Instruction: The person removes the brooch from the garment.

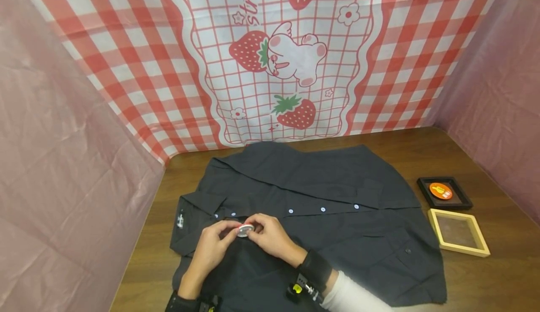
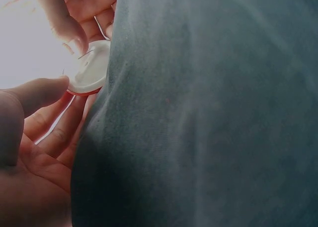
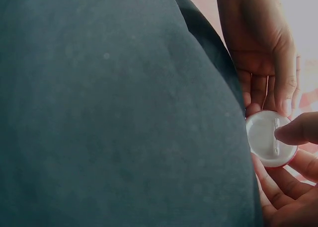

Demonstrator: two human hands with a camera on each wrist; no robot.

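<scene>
A round pin badge (image 1: 244, 230) with a white back and red rim is held up over the dark button shirt (image 1: 303, 256). My left hand (image 1: 208, 251) pinches its left edge between thumb and fingers. From the other side my right hand (image 1: 274, 239) grips it. In the right wrist view the right thumb lies against the metal pin on the badge's back (image 3: 261, 147). The left wrist view shows the white badge back (image 2: 94, 70) partly covered by the dark cloth (image 2: 198, 117), and a thin pin stands out from it.
On the wooden table (image 1: 506, 274) at right, a black frame (image 1: 464, 202) holds an orange round badge (image 1: 440, 191). A pale wooden frame (image 1: 460, 251) lies in front of it. A red checked cloth (image 1: 147, 68) hangs behind, with pink curtains (image 1: 76, 185) at the sides.
</scene>
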